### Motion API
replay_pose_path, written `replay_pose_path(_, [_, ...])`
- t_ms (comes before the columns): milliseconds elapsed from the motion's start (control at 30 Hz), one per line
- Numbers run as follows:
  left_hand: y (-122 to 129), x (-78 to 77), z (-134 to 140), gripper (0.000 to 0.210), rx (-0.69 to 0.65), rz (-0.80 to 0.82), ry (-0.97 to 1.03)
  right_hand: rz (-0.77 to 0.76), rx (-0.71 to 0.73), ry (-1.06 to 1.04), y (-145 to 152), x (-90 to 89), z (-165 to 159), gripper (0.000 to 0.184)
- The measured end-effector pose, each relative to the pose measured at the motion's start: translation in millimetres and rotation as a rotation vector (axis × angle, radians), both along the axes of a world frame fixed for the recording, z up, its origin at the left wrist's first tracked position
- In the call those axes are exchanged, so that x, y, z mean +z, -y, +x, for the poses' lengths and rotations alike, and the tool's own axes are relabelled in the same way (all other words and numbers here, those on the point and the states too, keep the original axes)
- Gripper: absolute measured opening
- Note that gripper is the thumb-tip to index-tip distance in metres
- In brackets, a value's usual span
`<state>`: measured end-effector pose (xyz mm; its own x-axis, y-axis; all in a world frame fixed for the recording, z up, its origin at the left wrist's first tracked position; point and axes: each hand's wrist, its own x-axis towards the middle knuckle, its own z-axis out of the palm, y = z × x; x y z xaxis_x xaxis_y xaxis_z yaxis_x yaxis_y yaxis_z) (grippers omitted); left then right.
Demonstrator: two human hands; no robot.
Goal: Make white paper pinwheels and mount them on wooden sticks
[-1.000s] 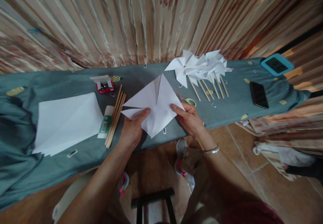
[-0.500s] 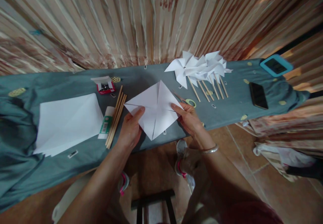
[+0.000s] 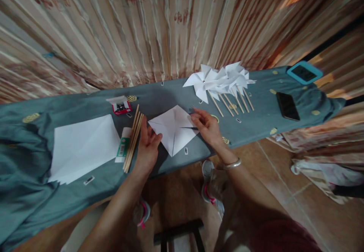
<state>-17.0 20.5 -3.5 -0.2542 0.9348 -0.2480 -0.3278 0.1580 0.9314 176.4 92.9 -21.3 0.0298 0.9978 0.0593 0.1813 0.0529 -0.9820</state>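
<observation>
A square of white paper [image 3: 167, 130] with slits cut in from its corners towards the middle lies low over the cloth. My left hand [image 3: 148, 146] is at its left corner, fingers apart, the thumb by the lower left edge. At the right corner my right hand [image 3: 209, 127] has its thumb and bent forefinger on the paper beside a slit. Scissors [image 3: 215, 118] lie mostly hidden behind that hand; part of a yellow-green handle shows. Close to my left hand are several wooden sticks [image 3: 133, 140] and a green and white glue stick [image 3: 123, 146].
Several paper pinwheels on sticks [image 3: 203, 81] lie at the back. A stack of white paper [image 3: 85, 142] is on the left, near a small red box [image 3: 122, 108]. On the right are a dark phone [image 3: 287, 106] and a blue-framed device [image 3: 305, 72]. A curtain [image 3: 159, 28] hangs behind.
The slit paper has come down towards the cloth. My left hand has loosened from it and spread its fingers. My right hand has shifted up along the right corner, covering more of the scissors.
</observation>
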Motion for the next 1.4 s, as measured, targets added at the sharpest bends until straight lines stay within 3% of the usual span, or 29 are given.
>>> replay_pose_path(133, [7.9,3.8,-6.6,0.068,-0.026,0.135,-0.335,0.126,-0.034,0.249,2.2,5.0,3.6,0.036])
replay_pose_path(300, [16.2,3.5,-20.9,0.061,-0.092,0.268,-0.851,0.221,-0.022,0.304,7.0,5.1,-1.6,0.033])
replay_pose_path(500, [24.1,-8.4,-29.0,0.047,-0.203,0.353,-1.161,0.422,0.096,0.56,15.9,-3.4,-15.3,0.037])
replay_pose_path(700, [25.4,-3.0,-41.9,0.044,-0.173,0.425,-1.132,0.483,0.178,0.598,30.3,-1.2,-38.1,0.034])
replay_pose_path(867, [24.9,5.4,-84.8,0.045,-0.047,0.271,-1.111,0.49,0.221,0.606,36.8,-1.1,-47.0,0.034])
replay_pose_path(1033, [31.9,-4.2,-114.5,0.053,-0.062,0.139,-1.203,0.499,0.231,0.623,39.3,-2.7,-38.3,0.034])
replay_pose_path(1233, [30.2,-16.2,-114.6,0.061,-0.151,0.028,-1.32,0.498,0.24,0.625,41.1,-3.8,-31.4,0.033])
replay_pose_path(1400, [23.4,-6.7,-112.9,0.062,-0.149,-0.063,-1.302,0.496,0.241,0.613,40.4,-1.0,-29.8,0.032])
